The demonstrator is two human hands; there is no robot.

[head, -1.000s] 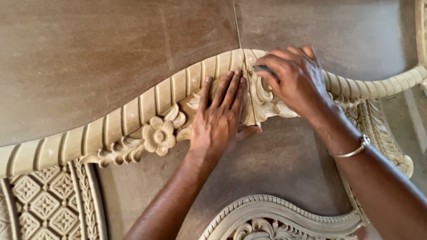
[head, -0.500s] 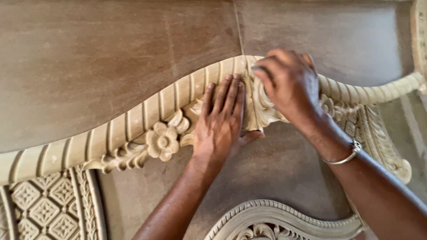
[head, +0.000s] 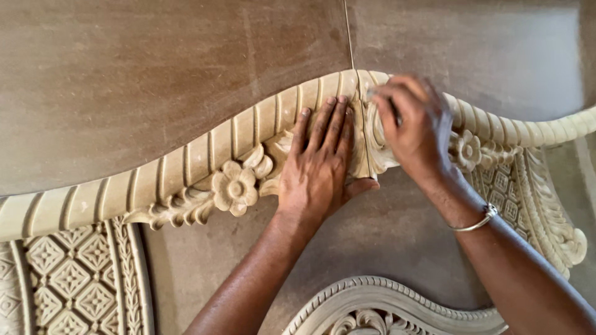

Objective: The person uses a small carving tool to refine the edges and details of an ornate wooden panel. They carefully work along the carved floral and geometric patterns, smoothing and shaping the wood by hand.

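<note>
A pale carved moulding (head: pixel 186 180), ribbed along its curved upper edge and set with a carved flower (head: pixel 234 186), is seen lying across a flat brown board (head: pixel 155 74). The left hand (head: pixel 320 167) is laid flat and open on the moulding just right of the flower, fingers together, pressing rather than gripping. The right hand (head: pixel 416 127) is curled over the moulding's crest, further right of the flower beside a thin vertical seam; whether anything is pinched in it cannot be told. A metal bangle (head: pixel 475 221) is worn on that wrist. The moulding is judged stiff and fairly heavy, with thin leaf tips that could chip; it is best steadied by the thick ribbed band, not the fine relief.
</note>
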